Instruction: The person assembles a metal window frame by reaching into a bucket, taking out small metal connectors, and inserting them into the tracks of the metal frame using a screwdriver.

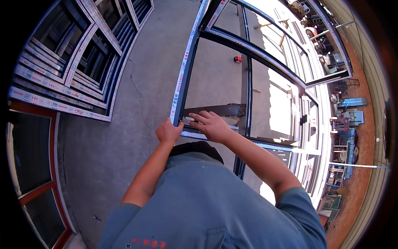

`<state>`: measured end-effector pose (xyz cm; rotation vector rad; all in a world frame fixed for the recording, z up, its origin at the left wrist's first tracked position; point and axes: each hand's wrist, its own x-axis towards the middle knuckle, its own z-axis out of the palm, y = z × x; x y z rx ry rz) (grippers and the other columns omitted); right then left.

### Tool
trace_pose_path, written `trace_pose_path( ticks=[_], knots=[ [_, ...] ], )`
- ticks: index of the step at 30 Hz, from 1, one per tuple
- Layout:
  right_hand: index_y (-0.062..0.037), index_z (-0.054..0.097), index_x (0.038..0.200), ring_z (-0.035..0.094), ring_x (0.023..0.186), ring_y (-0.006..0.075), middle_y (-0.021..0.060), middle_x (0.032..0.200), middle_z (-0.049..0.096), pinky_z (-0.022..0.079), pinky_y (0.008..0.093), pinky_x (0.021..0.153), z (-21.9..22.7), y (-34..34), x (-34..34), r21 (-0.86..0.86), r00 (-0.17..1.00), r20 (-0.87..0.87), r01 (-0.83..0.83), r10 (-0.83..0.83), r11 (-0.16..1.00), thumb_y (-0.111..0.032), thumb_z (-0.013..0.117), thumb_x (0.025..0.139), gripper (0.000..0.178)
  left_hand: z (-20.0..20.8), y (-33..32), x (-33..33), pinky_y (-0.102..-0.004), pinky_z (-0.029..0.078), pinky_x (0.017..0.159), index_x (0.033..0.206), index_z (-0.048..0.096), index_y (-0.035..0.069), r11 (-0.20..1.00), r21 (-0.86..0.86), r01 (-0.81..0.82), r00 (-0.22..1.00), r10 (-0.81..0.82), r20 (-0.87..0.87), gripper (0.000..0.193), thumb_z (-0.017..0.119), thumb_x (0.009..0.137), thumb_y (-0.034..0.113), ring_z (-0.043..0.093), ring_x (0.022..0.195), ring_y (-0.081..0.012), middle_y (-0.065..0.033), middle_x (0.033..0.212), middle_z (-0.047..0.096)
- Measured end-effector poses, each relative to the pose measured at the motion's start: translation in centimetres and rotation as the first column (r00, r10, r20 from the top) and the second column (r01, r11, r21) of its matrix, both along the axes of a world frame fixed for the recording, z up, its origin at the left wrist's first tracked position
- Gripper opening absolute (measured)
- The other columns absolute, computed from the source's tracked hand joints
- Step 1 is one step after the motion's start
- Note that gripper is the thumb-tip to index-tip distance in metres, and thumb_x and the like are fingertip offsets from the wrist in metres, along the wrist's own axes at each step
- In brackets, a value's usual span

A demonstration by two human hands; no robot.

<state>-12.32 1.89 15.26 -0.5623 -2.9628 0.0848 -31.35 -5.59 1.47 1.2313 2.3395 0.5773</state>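
A large dark window frame [248, 50] lies in front of me, its edge covered with printed white film. At its near left corner my left hand [168, 131] is closed round the frame's edge, thumb on top. My right hand [213, 128] is just to the right, over the near rail. Its thumb and fingers are bent together at a small whitish piece [189, 119] beside the corner, too small to name. A dark metal bar [226, 110] shows behind the right hand, under the frame's opening.
Several film-covered frames [62, 93] lean at the left above a brown-framed glass panel [31, 153]. A small red and black object [237, 59] sits on the concrete floor [107, 153]. An opened sash [327, 79] juts out at the upper right, with machinery [352, 110] beyond.
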Motion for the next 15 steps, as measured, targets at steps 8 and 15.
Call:
trace_pose_path(
  ticks=[8, 15],
  knots=[
    [-0.0065, 0.072, 0.119, 0.070, 0.102, 0.0275, 0.0066, 0.109, 0.073, 0.055, 0.0444, 0.081, -0.7, 0.0, -1.7, -0.303, 0.968, 0.094, 0.250, -0.232, 0.920, -0.034, 0.075, 0.088, 0.041, 0.0, 0.2, -0.2, -0.0534, 0.058, 0.069, 0.084, 0.070, 0.006, 1.000, -0.002, 0.029, 0.998, -0.029, -0.054, 0.046, 0.075, 0.078, 0.052, 0.074, 0.077, -0.0421, -0.0194, 0.081, 0.075],
    [-0.0025, 0.067, 0.135, 0.075, 0.099, 0.0367, 0.0180, 0.103, 0.078, 0.056, 0.0414, 0.091, -4.0, -0.2, -4.2, -0.770, 0.442, 0.267, 0.632, -0.856, 0.086, -0.048, 0.068, 0.095, 0.060, 0.0, 0.3, -0.2, -0.0534, 0.058, 0.070, 0.085, 0.071, 0.007, 0.999, -0.013, 0.035, 0.999, -0.036, -0.026, 0.047, 0.075, 0.077, 0.053, 0.074, 0.078, -0.0419, -0.0195, 0.082, 0.075]
  ],
)
